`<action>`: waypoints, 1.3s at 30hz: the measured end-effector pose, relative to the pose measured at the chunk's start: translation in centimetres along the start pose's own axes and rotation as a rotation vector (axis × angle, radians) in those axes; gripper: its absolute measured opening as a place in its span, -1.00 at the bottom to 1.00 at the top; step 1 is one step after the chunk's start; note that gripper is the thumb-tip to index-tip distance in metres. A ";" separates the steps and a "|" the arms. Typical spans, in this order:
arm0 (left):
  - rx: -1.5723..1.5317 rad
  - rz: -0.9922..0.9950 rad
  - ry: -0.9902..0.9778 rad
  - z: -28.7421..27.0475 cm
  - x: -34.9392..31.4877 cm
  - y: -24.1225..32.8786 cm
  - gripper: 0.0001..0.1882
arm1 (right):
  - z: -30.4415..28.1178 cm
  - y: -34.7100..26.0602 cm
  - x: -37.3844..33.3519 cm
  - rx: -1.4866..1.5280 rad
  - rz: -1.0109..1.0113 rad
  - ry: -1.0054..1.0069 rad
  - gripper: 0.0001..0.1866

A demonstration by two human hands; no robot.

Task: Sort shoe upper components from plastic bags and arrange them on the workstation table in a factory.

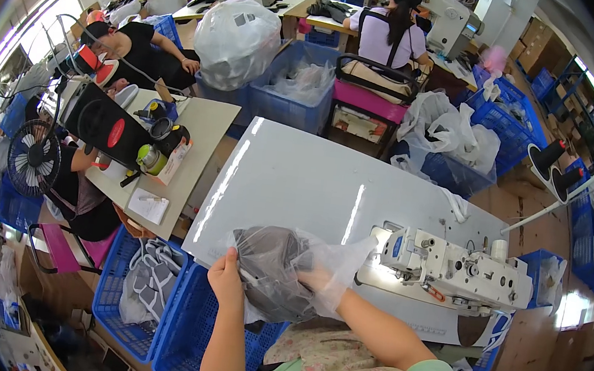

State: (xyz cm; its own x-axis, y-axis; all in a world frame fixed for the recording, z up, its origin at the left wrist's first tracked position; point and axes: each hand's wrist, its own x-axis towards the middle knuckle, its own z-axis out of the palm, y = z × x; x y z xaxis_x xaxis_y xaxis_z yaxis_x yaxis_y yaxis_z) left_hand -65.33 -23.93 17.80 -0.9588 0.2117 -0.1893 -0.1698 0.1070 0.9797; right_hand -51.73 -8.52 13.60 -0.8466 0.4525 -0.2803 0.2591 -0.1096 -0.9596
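Note:
A clear plastic bag (343,264) with dark grey fabric pieces (267,254) inside lies at the front edge of the white sewing table, partly over my lap. My left hand (226,278) pinches the bag's left side, thumb up and fingers closed. From the right, my right hand (314,278) reaches into the mouth of the bag, and the loose plastic drapes over its wrist. Its fingers are blurred by the film and partly hidden against the grey pieces. Just right of the bag stands a white industrial sewing machine (449,265).
Blue baskets (175,318) stand at my left below the table, one holding grey-and-white straps (152,279). Thread cones (551,153) rise on a stand at right. Beyond the table are a blue crate (291,104) of plastic bags and a seated person (395,32). Another person (140,50) works at left.

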 end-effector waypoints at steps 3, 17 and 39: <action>-0.123 0.030 0.086 1.0 0.7 0.4 -0.62 | -1.3 5.4 1.8 0.059 0.083 0.016 -0.50; -0.072 -0.056 0.033 -0.2 6.3 -3.0 -0.72 | -1.2 -0.1 3.7 0.697 0.097 -0.056 -0.35; 0.337 0.257 0.432 -9.7 14.7 -4.9 -0.53 | -5.8 -1.7 6.3 0.416 0.347 0.125 -0.48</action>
State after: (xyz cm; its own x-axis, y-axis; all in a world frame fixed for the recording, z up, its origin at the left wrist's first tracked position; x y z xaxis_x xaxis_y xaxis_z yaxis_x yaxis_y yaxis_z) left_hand -80.77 -30.73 10.85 -0.9773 -0.1342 0.1642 0.0937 0.4213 0.9021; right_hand -54.84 -0.37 13.62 -0.6760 0.4264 -0.6010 0.2862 -0.5997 -0.7473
